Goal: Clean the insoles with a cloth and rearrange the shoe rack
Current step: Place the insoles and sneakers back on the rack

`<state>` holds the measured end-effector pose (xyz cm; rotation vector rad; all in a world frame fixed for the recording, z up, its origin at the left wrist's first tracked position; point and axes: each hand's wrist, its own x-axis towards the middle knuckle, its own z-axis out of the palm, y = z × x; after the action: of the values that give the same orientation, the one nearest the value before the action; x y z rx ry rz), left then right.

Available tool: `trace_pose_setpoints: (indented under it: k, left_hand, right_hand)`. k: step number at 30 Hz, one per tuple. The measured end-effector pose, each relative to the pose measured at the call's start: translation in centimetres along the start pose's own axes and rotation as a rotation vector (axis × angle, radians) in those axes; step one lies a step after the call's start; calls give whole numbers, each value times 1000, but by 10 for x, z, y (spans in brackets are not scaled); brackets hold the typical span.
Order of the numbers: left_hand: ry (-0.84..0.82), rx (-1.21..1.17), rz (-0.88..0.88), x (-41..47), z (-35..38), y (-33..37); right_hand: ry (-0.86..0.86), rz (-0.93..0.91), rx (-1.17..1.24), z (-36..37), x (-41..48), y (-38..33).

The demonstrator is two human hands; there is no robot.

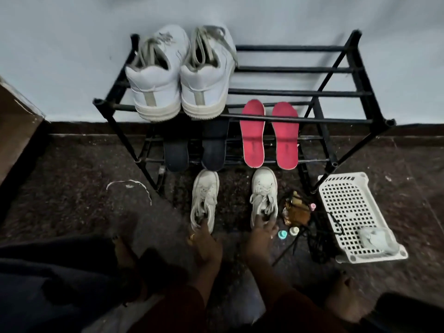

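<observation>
White left shoe [205, 200] and right shoe [263, 195] stood on the floor [72, 188], toes pointed at the rack [288, 69].
Each is gripped at the heel opening, by the left hand [204, 241] and the right hand [260, 234]; long axes run straight to the rack just ahead, with its bare top bars nearer the right hand.

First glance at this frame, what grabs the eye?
Two pink insoles lie on the lower tier of the black rack, right side, the brightest colour here. Large white sneakers sit heels-out on its top tier, left end. On the floor in front, the left hand grips the left small shoe, the right hand the right small shoe.
</observation>
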<state>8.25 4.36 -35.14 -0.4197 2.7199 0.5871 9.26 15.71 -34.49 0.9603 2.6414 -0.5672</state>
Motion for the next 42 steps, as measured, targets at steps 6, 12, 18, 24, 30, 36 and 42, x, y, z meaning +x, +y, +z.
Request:
trace_pose_setpoints:
  k: [6,12,18,24,30,36,42]
  left_hand:
    - [-55,70,-153,40,22,-1]
    - [-78,68,-139,46,25,-7]
    - [-104,-70,-62,12,32,-40]
    - [-93,-192,13,-50,35,-64]
    - [-7,-138,236,-84,45,-79]
    - [-39,-107,291,-114,18,-64]
    - [-95,-214,368,-134,-10,-47]
  right_hand:
    - [-25,140,74,20,45,25]
    - [-78,113,147,34,57,31]
    - [-147,144,174,41,6,29]
    - [-69,112,242,48,-56,22]
    - [-55,209,373,31,-110,25]
    - [60,172,433,18,-150,41]
    - [212,-11,453,-17,-171,39]
